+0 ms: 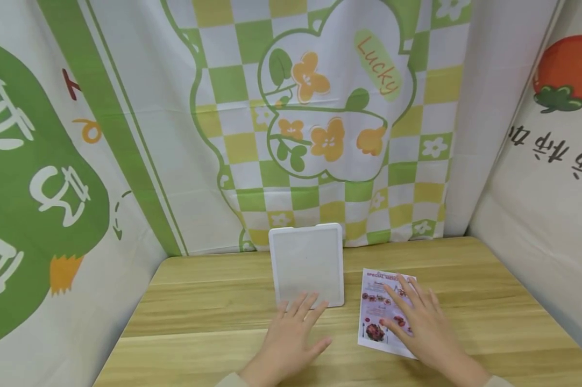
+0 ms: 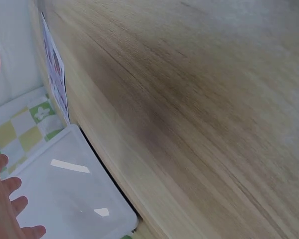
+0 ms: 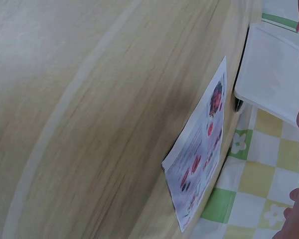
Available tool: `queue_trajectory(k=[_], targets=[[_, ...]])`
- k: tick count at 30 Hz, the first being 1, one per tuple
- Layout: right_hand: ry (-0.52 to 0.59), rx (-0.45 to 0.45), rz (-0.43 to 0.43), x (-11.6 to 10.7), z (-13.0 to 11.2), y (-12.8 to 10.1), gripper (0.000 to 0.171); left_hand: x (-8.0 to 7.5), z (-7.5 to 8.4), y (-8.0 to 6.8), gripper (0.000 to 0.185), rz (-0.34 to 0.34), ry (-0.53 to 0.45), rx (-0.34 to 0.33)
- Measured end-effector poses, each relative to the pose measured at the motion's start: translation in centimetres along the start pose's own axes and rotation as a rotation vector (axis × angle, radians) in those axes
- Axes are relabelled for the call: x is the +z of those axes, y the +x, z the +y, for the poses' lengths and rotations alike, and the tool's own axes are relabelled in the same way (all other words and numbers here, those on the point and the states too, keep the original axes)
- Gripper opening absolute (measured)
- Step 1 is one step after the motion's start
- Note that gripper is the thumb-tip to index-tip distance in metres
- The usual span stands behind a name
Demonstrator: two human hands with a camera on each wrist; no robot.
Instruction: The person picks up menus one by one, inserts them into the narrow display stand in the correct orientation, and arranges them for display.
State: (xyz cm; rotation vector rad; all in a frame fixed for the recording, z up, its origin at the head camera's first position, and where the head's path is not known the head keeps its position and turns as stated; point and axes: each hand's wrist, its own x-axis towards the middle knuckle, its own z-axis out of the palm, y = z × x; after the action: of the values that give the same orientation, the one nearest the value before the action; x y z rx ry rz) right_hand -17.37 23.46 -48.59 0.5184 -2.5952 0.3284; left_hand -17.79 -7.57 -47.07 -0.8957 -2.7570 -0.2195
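Note:
A white square frame-like board (image 1: 307, 263) stands upright near the middle of the wooden table (image 1: 213, 322); it also shows in the left wrist view (image 2: 70, 194) and the right wrist view (image 3: 274, 74). My left hand (image 1: 293, 328) lies flat with straight fingers, its fingertips touching the board's lower edge. A printed menu leaflet (image 1: 380, 312) with food pictures lies to the right of the board, also seen as the leaflet (image 3: 199, 164) and the leaflet (image 2: 55, 74). My right hand (image 1: 419, 317) rests flat on the leaflet with fingers spread.
Cloth backdrops surround the table: a green and yellow checked one with flowers (image 1: 320, 118) behind, a green-patterned one (image 1: 39, 188) at left, one with a tomato print (image 1: 562, 107) at right. Bare wood lies left and front.

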Motion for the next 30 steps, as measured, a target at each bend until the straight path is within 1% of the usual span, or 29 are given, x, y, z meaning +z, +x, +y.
queue_trajectory(k=[5,8,12,16,22,30], targets=[[-0.011,-0.011,0.004,0.0,0.5,-0.4,0.071,0.6,0.5,0.8,0.063,-0.023,-0.028,0.044],[-0.018,-0.015,0.002,0.0,0.8,-0.7,0.069,1.1,0.8,1.1,0.063,-0.014,-0.036,0.072],[-0.009,-0.02,-0.003,-0.1,1.1,-1.1,0.07,1.6,1.0,1.4,0.062,-0.021,-0.071,0.085],[0.007,-0.023,-0.018,-0.1,1.5,-1.6,0.071,2.0,1.0,1.7,0.061,-0.048,-0.095,0.1],[0.025,-0.01,-0.048,0.0,2.2,-2.2,0.073,2.5,0.8,2.4,0.062,-0.077,-0.115,0.157],[0.013,-0.037,-0.053,0.4,3.1,-2.9,0.072,3.3,0.8,3.2,0.059,-0.111,-0.14,0.17]])
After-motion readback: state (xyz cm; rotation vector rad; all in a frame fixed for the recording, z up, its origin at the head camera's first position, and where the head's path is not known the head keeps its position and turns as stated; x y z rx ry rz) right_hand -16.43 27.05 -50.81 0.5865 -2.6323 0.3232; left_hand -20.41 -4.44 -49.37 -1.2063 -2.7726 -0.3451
